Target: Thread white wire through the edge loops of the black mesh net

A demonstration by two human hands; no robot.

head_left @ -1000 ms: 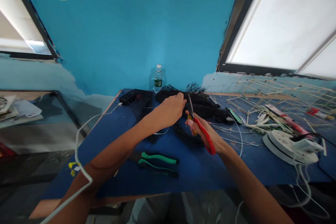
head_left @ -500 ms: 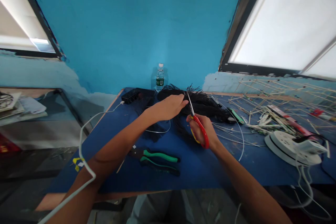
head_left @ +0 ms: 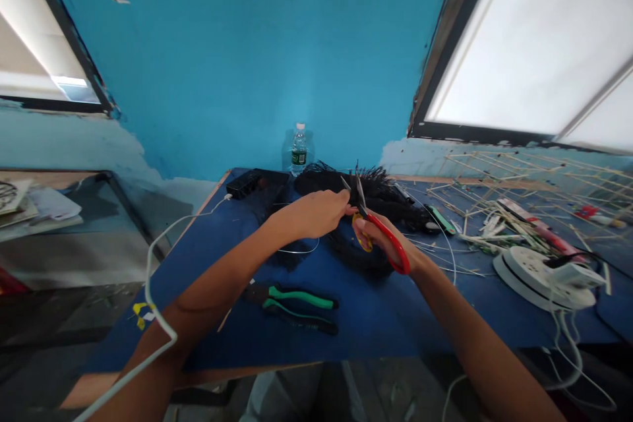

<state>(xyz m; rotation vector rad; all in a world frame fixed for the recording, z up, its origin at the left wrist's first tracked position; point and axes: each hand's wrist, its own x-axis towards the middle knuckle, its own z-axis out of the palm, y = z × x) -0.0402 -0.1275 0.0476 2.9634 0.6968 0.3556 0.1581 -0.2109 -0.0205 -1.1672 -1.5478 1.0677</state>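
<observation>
My right hand [head_left: 378,234] holds red and yellow scissors [head_left: 395,252], whose blades are spread apart and point away from me. Just left of the blades, my left hand [head_left: 324,211] is closed in a pinch; what lies between its fingertips is too small to make out. Behind and below both hands, a bundle of black fibres [head_left: 400,210] with frayed ends lies on the blue table [head_left: 380,323]. A thin pale wire loop [head_left: 306,250] shows beneath my left wrist. Pliers with green and black handles [head_left: 304,297] lie nearer to me.
A water bottle [head_left: 299,148] stands by the blue wall. Left of it is a black power strip [head_left: 243,184] with a white cable [head_left: 150,264] crossing my left forearm. At right are a white reel [head_left: 539,277], loose sticks [head_left: 504,227], a green cutter [head_left: 442,219] and a stick frame [head_left: 554,178].
The scissors have opened wider, and their red handle has swung outward to the right. My left hand stays pinched near the blades. The whole view has shifted slightly.
</observation>
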